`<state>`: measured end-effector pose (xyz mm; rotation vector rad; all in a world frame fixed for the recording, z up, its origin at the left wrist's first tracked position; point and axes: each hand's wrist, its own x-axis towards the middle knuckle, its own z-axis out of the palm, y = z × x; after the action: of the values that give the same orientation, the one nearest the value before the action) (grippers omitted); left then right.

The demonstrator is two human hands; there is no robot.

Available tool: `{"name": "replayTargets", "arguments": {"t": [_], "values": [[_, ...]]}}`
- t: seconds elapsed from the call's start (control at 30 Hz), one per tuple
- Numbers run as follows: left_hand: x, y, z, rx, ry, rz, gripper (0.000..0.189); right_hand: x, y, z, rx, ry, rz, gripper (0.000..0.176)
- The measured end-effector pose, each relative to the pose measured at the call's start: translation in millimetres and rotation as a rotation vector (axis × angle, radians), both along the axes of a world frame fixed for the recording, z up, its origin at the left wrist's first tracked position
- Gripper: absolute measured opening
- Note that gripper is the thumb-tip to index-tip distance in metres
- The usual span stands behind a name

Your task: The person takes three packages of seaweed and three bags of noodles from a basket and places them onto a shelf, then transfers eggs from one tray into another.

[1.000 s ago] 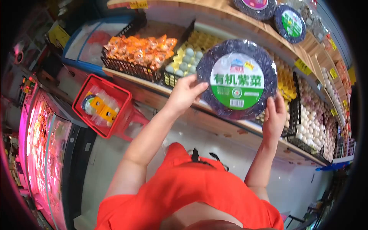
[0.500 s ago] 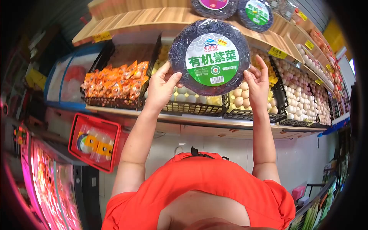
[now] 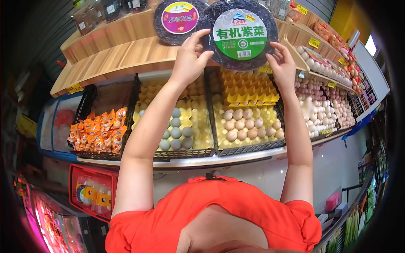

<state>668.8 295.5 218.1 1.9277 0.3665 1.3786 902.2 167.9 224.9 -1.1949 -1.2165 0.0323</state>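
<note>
A round, flat pack of dried seaweed (image 3: 209, 40), dark in clear wrap with a green-and-white label, is between my two hands at the upper wooden shelf (image 3: 109, 59). My left hand (image 3: 190, 59) grips its left edge, the thumb toward the front and the fingers curled at the side. At the lower right edge, the fingers and thumb of my right hand (image 3: 282, 63) are closed at the rim. The pack's label faces me. Just left of it, partly overlapped, stands another round seaweed pack (image 3: 179, 19) with a magenta-and-yellow label.
Below the shelf are black crates with orange-wrapped packets (image 3: 101, 130), bluish eggs (image 3: 176, 133) and brown eggs (image 3: 240, 126). Yellow egg trays (image 3: 249, 86) are stacked behind. More eggs (image 3: 322, 109) lie at right. A red basket (image 3: 72, 185) holding packaged goods is at lower left.
Both hands have carried the seaweed pack upward and away from me to the shelf, beside the magenta-labelled pack. The view has shifted, showing more of the shelf and egg crates.
</note>
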Motion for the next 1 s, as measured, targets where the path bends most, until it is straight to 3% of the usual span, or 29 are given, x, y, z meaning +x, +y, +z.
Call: {"name": "replayTargets", "arguments": {"t": [0.13,0.2,0.43,0.6,0.67,0.8,0.87,1.0], "values": [[63,38,-1,-0.036,0.012,0.0,0.049,59,50,8,0.001,-0.143,-0.025,0.037],[84,52,0,-0.055,0.133,0.144,0.05,81,71,7,-0.023,-0.164,-0.039,0.039],[111,74,-9,-0.098,0.315,0.338,0.054,114,121,-5,-0.149,-0.301,-0.048,0.043],[109,75,-8,-0.235,0.342,0.282,0.053,109,115,-5,-0.275,-0.281,0.004,0.05],[106,66,-3,-0.294,0.29,0.214,0.052,113,113,-9,-0.197,-0.441,-0.101,0.05],[95,48,7,-0.333,0.386,0.273,0.05,108,94,-8,-0.253,-0.372,-0.071,0.05],[90,46,2,-0.235,0.382,0.263,0.051,103,85,-8,-0.235,-0.46,-0.177,0.05],[75,13,-2,-0.027,0.326,0.339,0.05,78,59,-12,-0.067,-0.557,-0.173,0.05]]}}
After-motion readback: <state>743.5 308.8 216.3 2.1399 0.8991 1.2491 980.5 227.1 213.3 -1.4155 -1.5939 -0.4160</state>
